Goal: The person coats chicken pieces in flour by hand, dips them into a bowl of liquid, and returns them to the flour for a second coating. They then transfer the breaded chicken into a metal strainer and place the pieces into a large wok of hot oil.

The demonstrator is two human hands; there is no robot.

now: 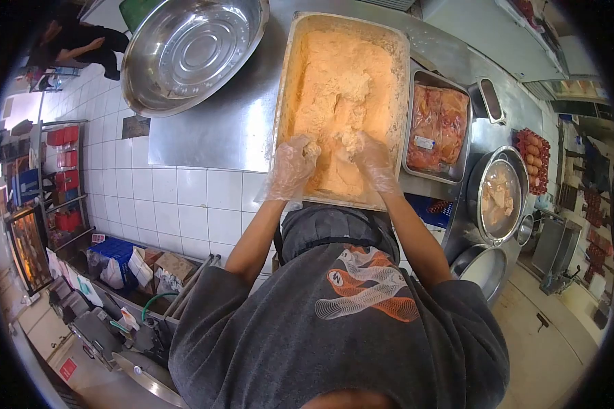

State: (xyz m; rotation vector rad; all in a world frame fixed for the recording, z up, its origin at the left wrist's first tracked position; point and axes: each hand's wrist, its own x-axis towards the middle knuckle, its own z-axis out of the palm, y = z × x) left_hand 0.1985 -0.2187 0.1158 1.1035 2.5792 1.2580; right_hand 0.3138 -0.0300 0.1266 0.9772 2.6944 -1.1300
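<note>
A deep rectangular tray (285,82) holds orange-tinted breading flour (348,51). My left hand (292,167), in a clear plastic glove, is closed on a flour-coated chicken piece (312,149) at the tray's near left side. Also gloved, my right hand (376,163) grips another flour-coated piece (350,140) just to the right of it. Both pieces are thickly covered, so their exact cut is hidden. More coated lumps (353,87) lie in the flour beyond my hands.
Right of the flour, a metal tray (411,157) contains packed raw meat (438,126). Farther right are a pot (475,204) with chicken pieces in liquid and eggs (533,157). A large steel bowl (198,54) stands at left. Another person (82,48) is at the far left.
</note>
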